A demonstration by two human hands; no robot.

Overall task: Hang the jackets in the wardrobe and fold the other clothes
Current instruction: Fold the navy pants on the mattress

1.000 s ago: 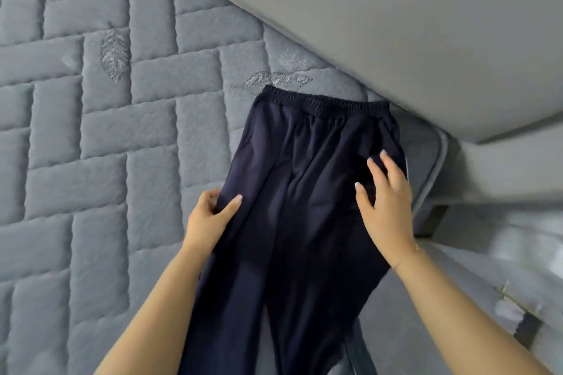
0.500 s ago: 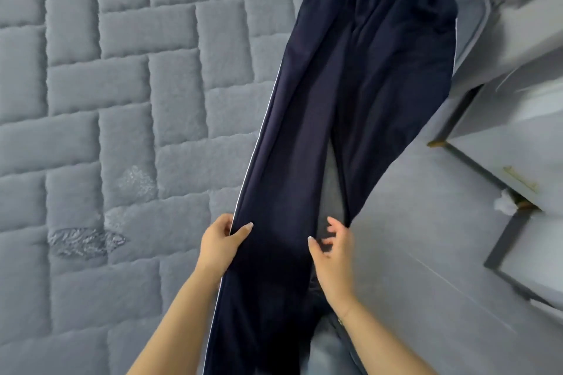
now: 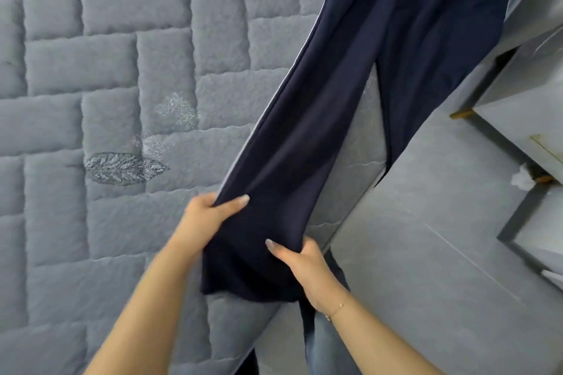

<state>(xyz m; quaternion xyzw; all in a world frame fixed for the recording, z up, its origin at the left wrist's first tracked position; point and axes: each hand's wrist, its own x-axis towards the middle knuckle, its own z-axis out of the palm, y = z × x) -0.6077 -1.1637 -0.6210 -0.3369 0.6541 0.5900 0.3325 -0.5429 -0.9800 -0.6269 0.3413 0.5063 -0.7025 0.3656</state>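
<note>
The left hand (image 3: 207, 216) and right hand (image 3: 304, 265), fingers pinching one leg of the dark navy fabric trousers (image 3: 350, 94) at the quilted grey mattress's (image 3: 122, 70) right edge, are folding; next likely laying that leg over the other.

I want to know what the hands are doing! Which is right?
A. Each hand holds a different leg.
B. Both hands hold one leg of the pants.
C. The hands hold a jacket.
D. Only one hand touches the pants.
B: the left hand and right hand both grip the same leg of the pants; the other leg hangs free over the bed's edge.
</note>
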